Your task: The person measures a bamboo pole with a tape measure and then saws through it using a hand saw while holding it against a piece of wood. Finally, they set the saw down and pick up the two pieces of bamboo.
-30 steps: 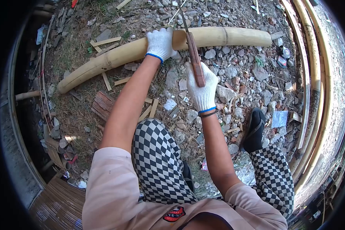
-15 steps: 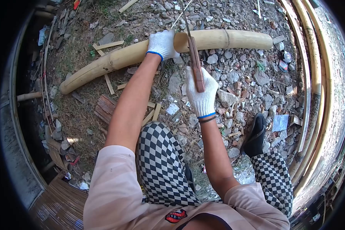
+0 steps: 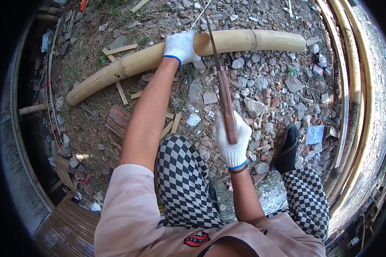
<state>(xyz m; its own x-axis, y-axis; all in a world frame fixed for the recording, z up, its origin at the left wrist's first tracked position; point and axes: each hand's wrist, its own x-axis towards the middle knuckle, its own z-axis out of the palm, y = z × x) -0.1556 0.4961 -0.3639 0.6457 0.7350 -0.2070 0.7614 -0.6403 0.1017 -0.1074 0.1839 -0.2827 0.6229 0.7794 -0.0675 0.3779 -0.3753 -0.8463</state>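
White-gloved left hand clasps the pale-yellow round bamboo pole; white-gloved right hand, closed round the long brown-wood-handled saw, should stroke straight.

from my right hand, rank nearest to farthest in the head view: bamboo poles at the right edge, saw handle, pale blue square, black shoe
From the right hand:
1. Saw handle, in its grasp
2. Black shoe, just to its right
3. Pale blue square, on the rubble beyond the shoe
4. Bamboo poles, far right
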